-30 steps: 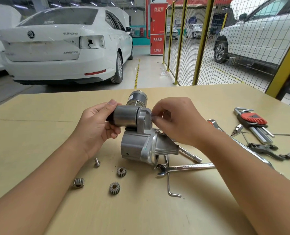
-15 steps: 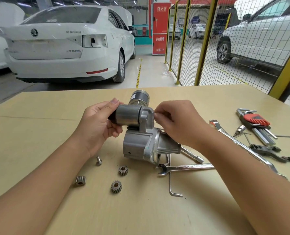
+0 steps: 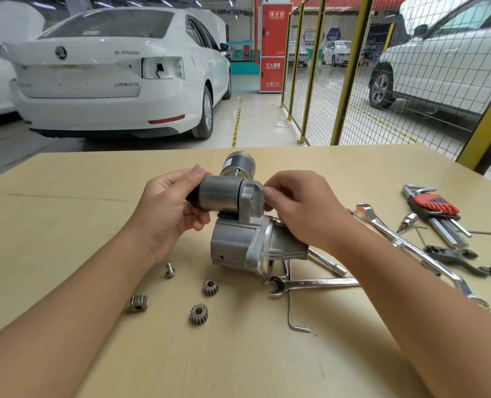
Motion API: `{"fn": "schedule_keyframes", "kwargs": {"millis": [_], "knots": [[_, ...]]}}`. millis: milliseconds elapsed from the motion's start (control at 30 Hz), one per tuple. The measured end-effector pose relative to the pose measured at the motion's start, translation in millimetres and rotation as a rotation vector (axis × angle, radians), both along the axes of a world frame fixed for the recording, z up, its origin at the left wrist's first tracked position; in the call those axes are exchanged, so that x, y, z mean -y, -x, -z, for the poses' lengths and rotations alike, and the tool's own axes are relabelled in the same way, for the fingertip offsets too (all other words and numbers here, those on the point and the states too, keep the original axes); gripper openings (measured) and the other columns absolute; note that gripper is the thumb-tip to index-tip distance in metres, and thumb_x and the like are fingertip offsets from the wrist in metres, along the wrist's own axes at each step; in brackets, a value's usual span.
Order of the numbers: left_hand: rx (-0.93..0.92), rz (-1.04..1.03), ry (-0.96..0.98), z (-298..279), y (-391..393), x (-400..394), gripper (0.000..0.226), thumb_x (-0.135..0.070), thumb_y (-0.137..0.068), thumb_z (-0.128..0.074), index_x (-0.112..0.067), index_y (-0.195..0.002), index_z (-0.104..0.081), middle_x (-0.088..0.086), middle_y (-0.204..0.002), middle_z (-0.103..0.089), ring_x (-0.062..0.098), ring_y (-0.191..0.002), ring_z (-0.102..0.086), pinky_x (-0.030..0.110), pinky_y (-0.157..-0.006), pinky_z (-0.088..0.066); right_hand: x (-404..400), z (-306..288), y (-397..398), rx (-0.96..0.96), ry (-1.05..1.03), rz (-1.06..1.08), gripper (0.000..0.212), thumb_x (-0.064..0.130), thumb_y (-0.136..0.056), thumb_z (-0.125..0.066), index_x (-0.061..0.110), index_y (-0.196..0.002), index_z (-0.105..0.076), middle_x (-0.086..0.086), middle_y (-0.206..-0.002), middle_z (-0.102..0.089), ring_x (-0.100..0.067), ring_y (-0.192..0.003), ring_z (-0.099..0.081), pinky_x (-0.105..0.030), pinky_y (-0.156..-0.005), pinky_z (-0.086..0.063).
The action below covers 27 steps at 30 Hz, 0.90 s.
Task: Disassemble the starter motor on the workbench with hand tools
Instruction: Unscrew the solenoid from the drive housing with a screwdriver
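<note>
The starter motor housing (image 3: 238, 245), grey cast aluminium, stands on the workbench (image 3: 66, 196) at the centre. On top of it sits the cylindrical solenoid (image 3: 219, 196), and my left hand (image 3: 169, 211) grips its left end. My right hand (image 3: 298, 208) pinches something small at the solenoid's right flange; what it pinches is hidden by the fingers. A separate motor cylinder (image 3: 238, 163) stands just behind. Three small gears (image 3: 210, 286) (image 3: 139, 303) (image 3: 198, 313) and a bolt (image 3: 169, 270) lie in front left.
A combination spanner (image 3: 313, 282) and an L-shaped hex key (image 3: 293, 314) lie in front of the housing. At the right are a long ring spanner (image 3: 410, 248), a red-handled hex key set (image 3: 436, 208), a socket bit (image 3: 407, 221) and a dark wrench (image 3: 453, 255).
Both hands stay on the solenoid in much the same hold. My right fingertips have shifted slightly at the flange. The view has drifted a little.
</note>
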<state>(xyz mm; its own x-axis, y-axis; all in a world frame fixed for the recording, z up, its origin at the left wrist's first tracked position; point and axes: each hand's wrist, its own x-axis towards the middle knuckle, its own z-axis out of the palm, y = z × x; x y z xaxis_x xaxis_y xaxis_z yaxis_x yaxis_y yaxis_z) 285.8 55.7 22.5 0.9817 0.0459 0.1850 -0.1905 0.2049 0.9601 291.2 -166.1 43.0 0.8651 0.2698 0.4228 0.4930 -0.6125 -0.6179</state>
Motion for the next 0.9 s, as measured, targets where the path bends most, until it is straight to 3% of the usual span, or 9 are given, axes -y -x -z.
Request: {"fn": "schedule_keyframes", "kwargs": {"millis": [100, 267, 367, 533, 700, 833, 900], "knots": [[0.0, -0.002, -0.006, 0.2, 0.0, -0.5, 0.044, -0.043, -0.084, -0.069, -0.004, -0.106, -0.071, 0.013, -0.072, -0.062, 0.022, -0.045, -0.052, 0.023, -0.039, -0.041, 0.2, -1.2, 0.6, -0.036, -0.197, -0.017, 0.018, 0.007, -0.086, -0.071, 0.023, -0.077, -0.072, 0.011, -0.064, -0.067, 0.0, -0.054, -0.057, -0.02, -0.059, -0.042], [0.002, 0.003, -0.006, 0.5, -0.4, -1.2, 0.043, -0.043, -0.084, -0.07, -0.006, -0.105, -0.072, 0.012, -0.071, -0.062, 0.022, -0.045, -0.053, 0.022, -0.039, -0.041, -3.2, -5.5, 4.2, -0.256, -0.519, -0.035, 0.015, 0.006, -0.088, -0.065, 0.018, -0.081, -0.071, -0.006, -0.068, -0.072, -0.013, -0.044, -0.051, -0.024, -0.047, -0.041], [0.003, -0.001, -0.006, 0.7, -0.4, -0.7, 0.043, -0.043, -0.084, -0.07, -0.005, -0.105, -0.072, 0.012, -0.07, -0.063, 0.023, -0.045, -0.053, 0.022, -0.039, -0.041, -5.9, -6.2, 6.5, -0.308, -0.556, -0.064, 0.018, 0.005, -0.092, -0.058, 0.017, -0.085, -0.07, -0.012, -0.069, -0.072, -0.011, -0.041, -0.049, -0.019, -0.041, -0.037], [0.002, 0.001, -0.011, 0.8, -0.5, -0.6, 0.046, -0.043, -0.084, -0.07, -0.004, -0.108, -0.071, 0.012, -0.072, -0.063, 0.023, -0.045, -0.053, 0.023, -0.039, -0.041, -5.6, -6.3, 5.9, -0.319, -0.772, -0.041, 0.011, 0.002, -0.089, -0.06, 0.01, -0.089, -0.068, -0.011, -0.077, -0.075, -0.017, -0.039, -0.047, -0.023, -0.04, -0.034], [0.001, 0.0, -0.008, 0.2, -0.3, -0.3, 0.047, -0.042, -0.084, -0.068, -0.003, -0.109, -0.07, 0.011, -0.071, -0.063, 0.022, -0.045, -0.052, 0.023, -0.039, -0.04, -10.5, -2.1, 7.1, -0.391, -0.643, 0.025, 0.017, 0.025, -0.095, -0.061, 0.017, -0.084, -0.072, -0.008, -0.069, -0.073, -0.011, -0.041, -0.046, -0.018, -0.041, -0.034], [-0.002, -0.002, -0.01, 0.0, -0.3, 0.0, 0.049, -0.042, -0.084, -0.069, -0.002, -0.112, -0.07, 0.011, -0.072, -0.063, 0.023, -0.045, -0.053, 0.023, -0.039, -0.04, -9.2, -6.4, 9.5, -0.384, -0.904, -0.051, 0.016, 0.023, -0.092, -0.062, 0.011, -0.084, -0.069, -0.015, -0.081, -0.076, -0.017, -0.039, -0.041, -0.018, -0.038, -0.033], [-0.003, -0.003, -0.007, -0.1, -0.3, 0.2, 0.048, -0.042, -0.084, -0.069, -0.002, -0.111, -0.07, 0.012, -0.073, -0.062, 0.022, -0.045, -0.052, 0.023, -0.04, -0.04, -8.4, -7.1, 8.2, -0.413, -0.872, -0.003, 0.019, 0.029, -0.092, -0.063, 0.013, -0.083, -0.069, -0.012, -0.082, -0.076, -0.017, -0.038, -0.042, -0.018, -0.038, -0.031]]}}
